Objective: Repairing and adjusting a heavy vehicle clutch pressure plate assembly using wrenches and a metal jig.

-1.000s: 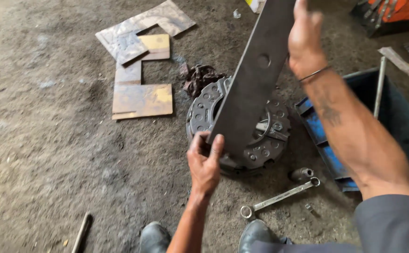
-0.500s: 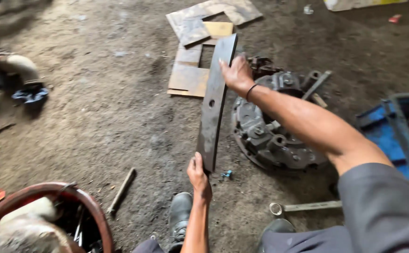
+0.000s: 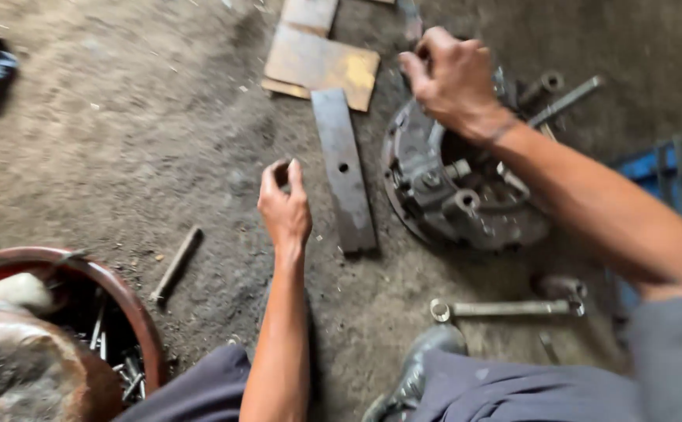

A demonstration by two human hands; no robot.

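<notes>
On the dirt floor (image 3: 122, 141), a round metal clutch plate (image 3: 450, 195) lies just right of a flat steel bar (image 3: 345, 168) with a hole in it. Rusty plates (image 3: 321, 62) touch the bar's far end. A red bowl (image 3: 134, 309) of bolts sits at lower left, a wrench (image 3: 505, 309) near the boot (image 3: 415, 371). The right hand (image 3: 454, 78) hovers half-curled over the clutch plate's rim, grasping nothing visible. The left hand (image 3: 285, 207), beside the bar, pinches something tiny; blur hides what. A short rod (image 3: 175, 264) lies nearby.

Rusty red basin (image 3: 134, 305), ring spanner (image 3: 505, 309), loose rod (image 3: 175, 264), flat plates (image 3: 321, 62) on dirt floor (image 3: 122, 141).
</notes>
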